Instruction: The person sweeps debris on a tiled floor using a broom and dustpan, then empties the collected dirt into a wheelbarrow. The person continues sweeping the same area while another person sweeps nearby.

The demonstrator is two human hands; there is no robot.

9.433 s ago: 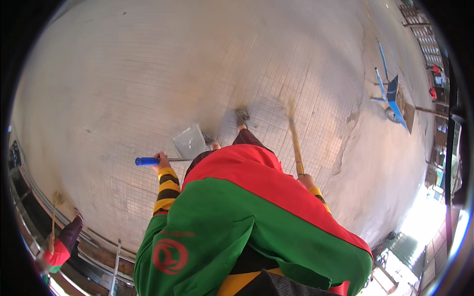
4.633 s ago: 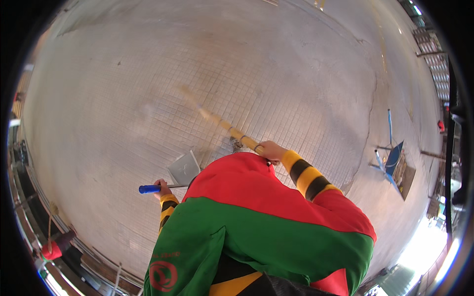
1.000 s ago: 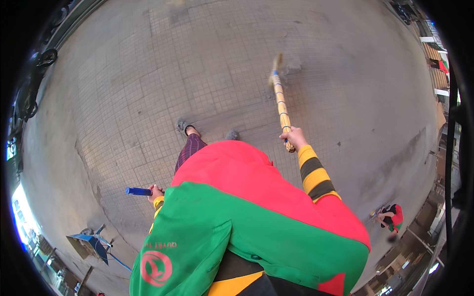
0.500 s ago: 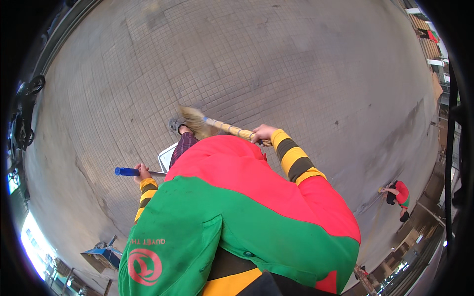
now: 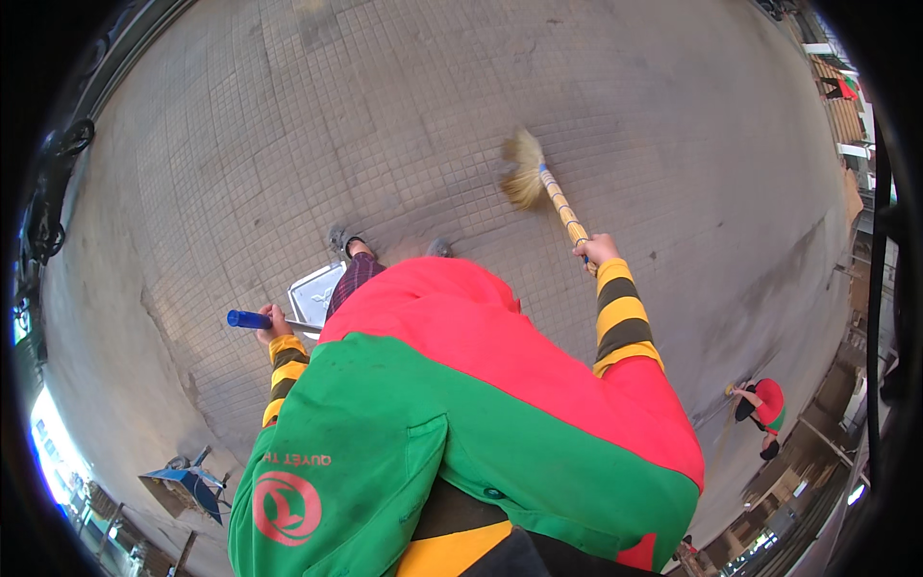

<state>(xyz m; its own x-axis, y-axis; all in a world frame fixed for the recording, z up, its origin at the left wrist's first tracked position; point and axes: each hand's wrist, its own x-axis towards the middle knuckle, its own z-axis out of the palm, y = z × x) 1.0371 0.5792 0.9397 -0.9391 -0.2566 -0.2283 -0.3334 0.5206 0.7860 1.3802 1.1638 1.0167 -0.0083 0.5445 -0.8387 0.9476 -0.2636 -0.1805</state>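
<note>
Swung away from the left shoe (image 5: 339,242), the broom (image 5: 564,207) now reaches ahead and right, bristles (image 5: 526,176) fanned over the tiles (image 5: 385,125). The right hand (image 5: 600,250) grips its top end; the left hand (image 5: 275,325) grips the dustpan (image 5: 310,296) handle, the pan beside the left leg (image 5: 354,281).

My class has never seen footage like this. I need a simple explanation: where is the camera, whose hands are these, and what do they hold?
There is no machine here, just a person's bare hands. A wide fisheye camera on the head looks down, so straight edges bend near the rim. The left hand grips the blue handle of a pale dustpan, partly hidden by the body. The right hand holds a straw broom, bristles pointing away from the person. Below is a grid-patterned floor; on it, toward the lower left, stands a blue wheelbarrow.
</note>
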